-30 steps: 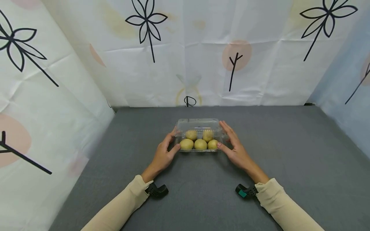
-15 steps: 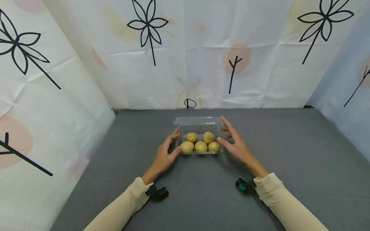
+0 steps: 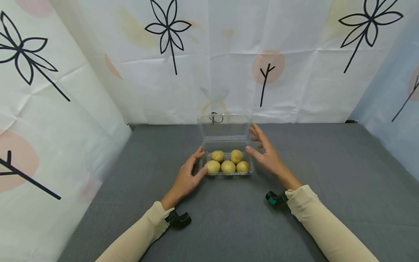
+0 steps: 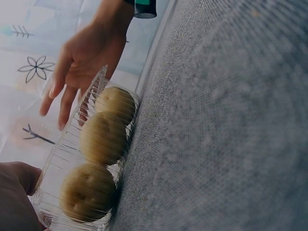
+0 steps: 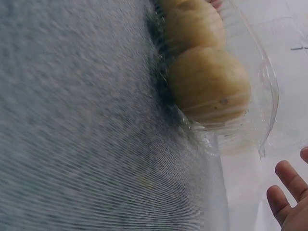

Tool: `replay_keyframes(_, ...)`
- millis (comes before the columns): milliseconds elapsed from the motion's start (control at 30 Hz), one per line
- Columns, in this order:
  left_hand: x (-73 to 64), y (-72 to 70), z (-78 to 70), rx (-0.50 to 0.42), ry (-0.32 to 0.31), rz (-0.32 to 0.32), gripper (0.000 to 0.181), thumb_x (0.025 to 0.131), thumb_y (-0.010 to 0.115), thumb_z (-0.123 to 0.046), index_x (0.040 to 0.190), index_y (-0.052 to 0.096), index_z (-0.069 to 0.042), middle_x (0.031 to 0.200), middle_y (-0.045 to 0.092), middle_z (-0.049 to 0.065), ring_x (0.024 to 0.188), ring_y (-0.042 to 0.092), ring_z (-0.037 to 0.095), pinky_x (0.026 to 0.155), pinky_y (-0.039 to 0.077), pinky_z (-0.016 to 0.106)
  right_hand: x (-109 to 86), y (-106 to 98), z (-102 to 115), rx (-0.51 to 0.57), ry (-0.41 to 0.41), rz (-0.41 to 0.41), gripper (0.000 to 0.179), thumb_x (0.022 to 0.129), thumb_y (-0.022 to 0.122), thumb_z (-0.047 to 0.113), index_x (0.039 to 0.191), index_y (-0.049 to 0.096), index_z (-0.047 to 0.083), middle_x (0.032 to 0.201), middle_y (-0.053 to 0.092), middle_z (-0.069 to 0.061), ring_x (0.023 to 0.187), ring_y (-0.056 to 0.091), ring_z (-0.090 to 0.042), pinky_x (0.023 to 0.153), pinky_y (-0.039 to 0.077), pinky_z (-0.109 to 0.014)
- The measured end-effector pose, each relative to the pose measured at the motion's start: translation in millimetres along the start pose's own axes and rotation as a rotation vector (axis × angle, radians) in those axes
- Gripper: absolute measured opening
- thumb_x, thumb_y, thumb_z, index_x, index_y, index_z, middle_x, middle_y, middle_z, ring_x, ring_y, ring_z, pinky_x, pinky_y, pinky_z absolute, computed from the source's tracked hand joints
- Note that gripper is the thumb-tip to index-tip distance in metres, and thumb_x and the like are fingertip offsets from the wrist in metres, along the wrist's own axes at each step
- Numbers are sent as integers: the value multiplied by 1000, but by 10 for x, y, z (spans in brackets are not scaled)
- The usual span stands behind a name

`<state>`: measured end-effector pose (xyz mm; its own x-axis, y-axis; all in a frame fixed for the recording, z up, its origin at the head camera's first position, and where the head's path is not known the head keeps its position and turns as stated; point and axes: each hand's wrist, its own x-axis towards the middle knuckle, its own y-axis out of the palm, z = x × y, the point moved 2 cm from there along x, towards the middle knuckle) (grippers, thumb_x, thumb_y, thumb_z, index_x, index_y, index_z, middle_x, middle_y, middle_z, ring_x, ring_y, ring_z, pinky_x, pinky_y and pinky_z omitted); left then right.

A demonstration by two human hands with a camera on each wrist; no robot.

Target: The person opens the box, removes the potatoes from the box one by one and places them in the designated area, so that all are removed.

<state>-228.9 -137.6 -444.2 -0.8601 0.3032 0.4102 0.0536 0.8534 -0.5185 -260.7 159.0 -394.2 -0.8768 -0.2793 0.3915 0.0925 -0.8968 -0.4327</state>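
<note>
Box [image 3: 226, 146] of clear plastic on the gray desk [image 3: 226, 222], resting flat, with lid [image 3: 226, 128] standing up at the back side of the box. Inside the box, five yellow potatoes [image 3: 228, 166]: three in a row along the near side, two behind with a gap between. Left hand [image 3: 187, 177] at the left end of the box, curved round the near corner, with thumb at the front and fingertips along the left side, so holding this end. Right hand [image 3: 269, 159] beside the right end of the box, close to the lid, free, with fingers spread loosely and thumb apart from the fingers. Thumb tip very near to the box wall; cannot tell for sure about touching. Both hands well apart from each other, with the box between. Cream sleeves [image 3: 139, 233] on both arms, nearer than the box, and a black device [image 3: 178, 219] on each wrist, with a green patch [image 3: 272, 201] on the right one. Behind the box, beyond the desk, white cloth [image 3: 296, 91] with black drawings of flowers and twigs, also pinkish round spots.
</note>
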Motion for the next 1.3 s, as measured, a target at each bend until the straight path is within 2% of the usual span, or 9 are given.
replay_keyframes(133, 3, 2, 1, 27, 9, -2, 57, 100, 64, -25, 150, 47, -3, 167, 33, 10, 154, 32, 30, 121, 29, 59, 50, -15, -14, -16, 11, 5, 78, 102, 58, 12, 165, 14, 25, 168, 28, -14, 139, 41, -40, 105, 32, -61)
replay_keyframes(400, -1, 9, 20, 66, -8, 11, 59, 99, 65, -30, 150, 47, -5, 167, 32, 4, 154, 32, 28, 121, 29, 58, 147, -18, -53, -55, 34, 14, 78, 103, 59, 16, 166, 14, 21, 168, 27, -14, 138, 42, -41, 105, 32, -65)
replay_keyframes(667, 4, 7, 20, 60, -24, 15, 60, 99, 65, -31, 151, 47, -6, 168, 31, 1, 155, 31, 27, 122, 28, 58, 206, -19, -86, -77, 70, 31, 78, 103, 60, 22, 165, 13, 29, 169, 25, -10, 139, 41, -40, 107, 32, -66)
replay_keyframes(933, -1, 9, 18, 64, -33, 19, 60, 100, 64, -33, 151, 47, -7, 168, 30, 2, 155, 30, 28, 122, 28, 59, 251, -6, -151, -105, 88, 50, 77, 104, 59, 25, 165, 12, 32, 170, 23, -9, 140, 41, -40, 110, 32, -67)
replay_keyframes(1167, 0, 15, 26, 67, -39, 17, 60, 100, 65, -33, 152, 47, -8, 168, 31, 2, 155, 30, 27, 122, 28, 59, 284, 2, -166, -112, 101, 62, 76, 104, 59, 25, 166, 14, 23, 170, 23, -10, 140, 41, -41, 111, 32, -66)
replay_keyframes(1300, 3, 17, 22, 69, -26, 16, 60, 100, 65, -31, 152, 47, -7, 168, 31, 2, 155, 31, 27, 122, 28, 59, 297, 2, -188, -115, 112, 71, 76, 104, 58, 27, 166, 13, 24, 169, 24, -12, 139, 41, -41, 112, 32, -67)
